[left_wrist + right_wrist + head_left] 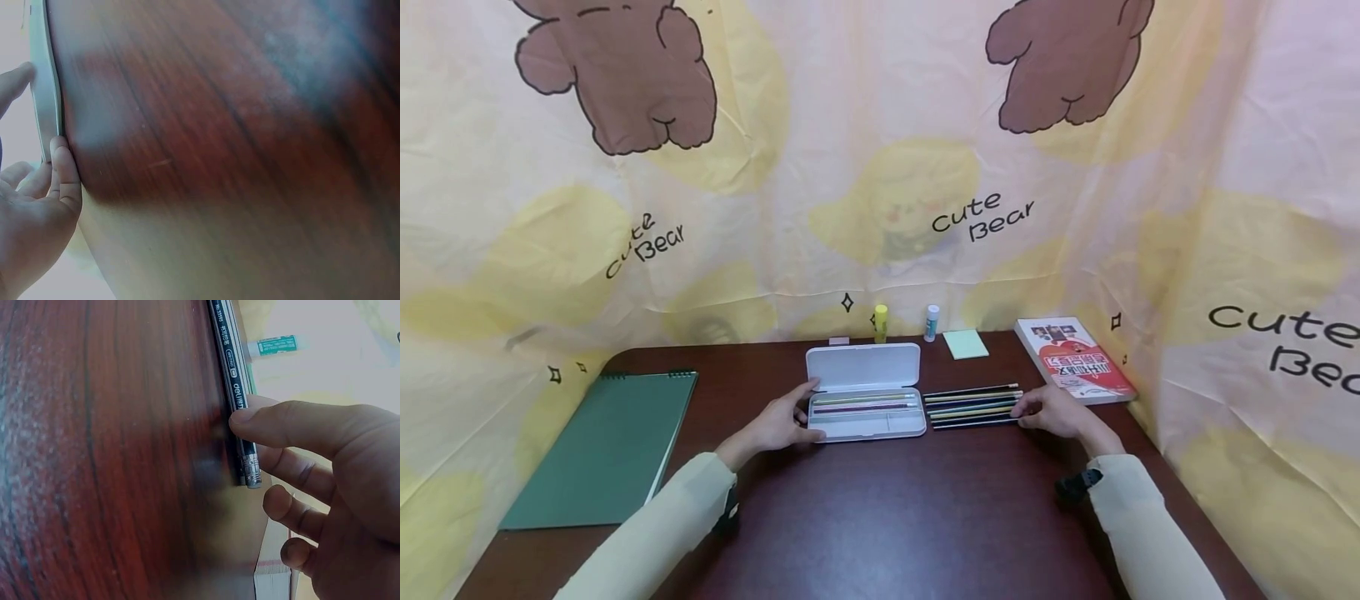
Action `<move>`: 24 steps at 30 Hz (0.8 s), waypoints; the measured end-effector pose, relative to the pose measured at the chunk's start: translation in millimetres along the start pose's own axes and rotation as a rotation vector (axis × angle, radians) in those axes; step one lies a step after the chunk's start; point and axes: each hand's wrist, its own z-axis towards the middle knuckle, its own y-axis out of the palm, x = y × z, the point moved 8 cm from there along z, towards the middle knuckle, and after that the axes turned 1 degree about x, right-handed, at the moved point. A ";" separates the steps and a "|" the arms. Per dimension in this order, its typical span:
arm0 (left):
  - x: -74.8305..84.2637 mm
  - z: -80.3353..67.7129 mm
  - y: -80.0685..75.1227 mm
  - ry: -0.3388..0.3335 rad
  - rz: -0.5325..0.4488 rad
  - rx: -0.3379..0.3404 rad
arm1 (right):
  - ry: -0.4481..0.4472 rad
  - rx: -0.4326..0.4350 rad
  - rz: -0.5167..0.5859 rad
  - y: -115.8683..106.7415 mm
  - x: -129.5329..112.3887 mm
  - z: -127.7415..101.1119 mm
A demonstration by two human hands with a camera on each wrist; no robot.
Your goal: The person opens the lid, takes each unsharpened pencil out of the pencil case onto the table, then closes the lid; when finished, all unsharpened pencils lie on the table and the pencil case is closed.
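Observation:
A white pencil case (850,430) lies with its lid (863,367) raised, and a few pencils (865,407) rest in its long compartment. My left hand (777,423) grips the case's left end, thumb at the front corner and fingers toward the hinge. To the right of the case several pencils (966,410) lie side by side in a row. At their eraser ends, my right hand (1051,410) pinches a black pencil (232,369) between thumb and forefinger; the right wrist view shows its silver ferrule (251,465) just past the thumb. Its other fingers are bent beside it.
Behind the case stand a yellow bottle-like tube (881,323), a glue stick (932,323) and a small eraser (838,341). Pale green sticky notes (966,344) lie near a book (1071,362) at the back right. A green spiral pad (598,450) covers the table's left side.

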 end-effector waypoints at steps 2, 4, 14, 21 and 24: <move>0.3 -0.3 -0.8 -0.001 -0.003 0.002 | -0.008 0.004 -0.001 -0.3 -1.7 0.4; 1.0 -0.5 -0.9 0.000 -0.009 0.004 | -0.011 0.006 0.000 -0.5 -2.6 0.9; 3.1 -0.5 -0.4 0.004 -0.027 0.003 | -0.040 0.026 0.053 -6.5 -25.8 7.5; 3.4 -0.7 -1.0 0.002 -0.029 0.004 | -0.069 0.043 0.023 -3.5 -58.6 20.9; 3.7 -1.3 -1.0 0.002 -0.028 0.004 | -0.105 0.030 0.032 3.7 -73.6 28.7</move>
